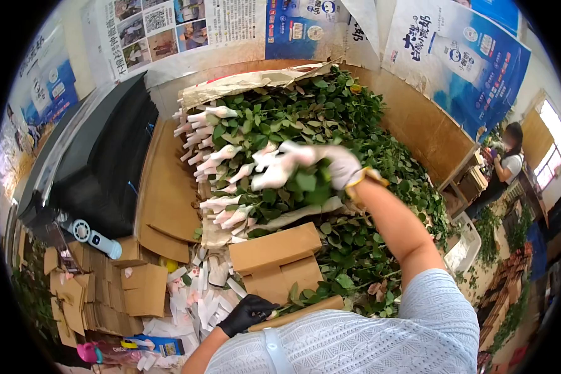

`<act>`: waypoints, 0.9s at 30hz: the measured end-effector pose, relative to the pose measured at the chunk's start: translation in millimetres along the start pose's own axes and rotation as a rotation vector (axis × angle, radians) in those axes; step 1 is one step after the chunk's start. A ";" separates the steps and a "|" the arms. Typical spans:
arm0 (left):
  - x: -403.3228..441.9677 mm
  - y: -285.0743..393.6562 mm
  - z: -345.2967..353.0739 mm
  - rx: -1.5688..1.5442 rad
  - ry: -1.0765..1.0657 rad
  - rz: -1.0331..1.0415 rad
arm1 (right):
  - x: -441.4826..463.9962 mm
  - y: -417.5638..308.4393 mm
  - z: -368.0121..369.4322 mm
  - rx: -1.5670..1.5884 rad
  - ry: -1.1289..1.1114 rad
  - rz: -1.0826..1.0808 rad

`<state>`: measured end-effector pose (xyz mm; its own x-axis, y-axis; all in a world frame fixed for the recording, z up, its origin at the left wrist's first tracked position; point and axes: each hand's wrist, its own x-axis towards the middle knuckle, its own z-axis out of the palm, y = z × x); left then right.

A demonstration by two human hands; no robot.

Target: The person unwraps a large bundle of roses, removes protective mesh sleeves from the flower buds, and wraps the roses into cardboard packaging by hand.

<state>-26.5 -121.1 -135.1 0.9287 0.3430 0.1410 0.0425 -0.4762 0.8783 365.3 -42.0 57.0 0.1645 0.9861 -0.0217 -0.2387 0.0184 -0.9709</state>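
Observation:
My right hand, in a pale glove with a yellow cuff, is closed around leafy stems over the pile; several white-sleeved flower heads beside it are blurred by motion. Under it lies a broad heap of green-leaved stems, with white-wrapped heads all pointing left. My left hand, in a black glove, is low in the view near the front edge. Its fingers are pressed together at the end of a green stem. A folded cardboard piece stands between the two hands.
Black sheets are stacked at the left. Below them are a small white-and-blue fan, folded cardboard boxes and scattered white paper sleeves. A wooden panel borders the heap. Another person stands at the far right.

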 end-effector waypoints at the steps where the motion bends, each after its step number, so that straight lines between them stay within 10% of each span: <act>1: -0.6 -4.6 0.7 -0.021 0.002 0.019 | 8.3 -6.3 -18.9 0.158 -0.075 -0.044; 4: -1.7 3.4 -8.2 -0.316 -0.021 -0.263 | -12.4 -80.9 -23.5 0.185 0.128 -0.130; 11: 48.2 74.8 -112.2 -0.196 0.006 0.034 | -55.8 -113.5 79.0 -0.176 -0.076 -0.107; 13: 83.5 73.4 -122.8 -0.703 0.316 -0.013 | 5.8 -41.9 50.2 -0.579 -0.156 -0.256; 17: 111.0 0.1 -154.0 -0.547 0.635 -0.500 | 6.6 -27.9 41.0 -1.592 -0.198 -0.060; 20: 119.6 -23.4 -151.3 -0.119 0.632 -0.432 | 14.2 -56.7 -27.4 -0.663 0.079 -0.305; 23: 146.3 -39.2 -150.3 0.414 0.724 -0.027 | -17.9 -142.6 -59.2 -0.422 0.226 -0.247; 27: 180.6 -56.0 -154.9 0.576 0.575 -0.137 | -62.1 -187.9 -39.3 -0.234 0.225 -0.419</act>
<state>81.8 92.9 -88.0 0.5746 0.7146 0.3990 0.4694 -0.6871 0.5545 437.5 -113.1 231.4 0.4071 0.8420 0.3539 0.1069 0.3409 -0.9340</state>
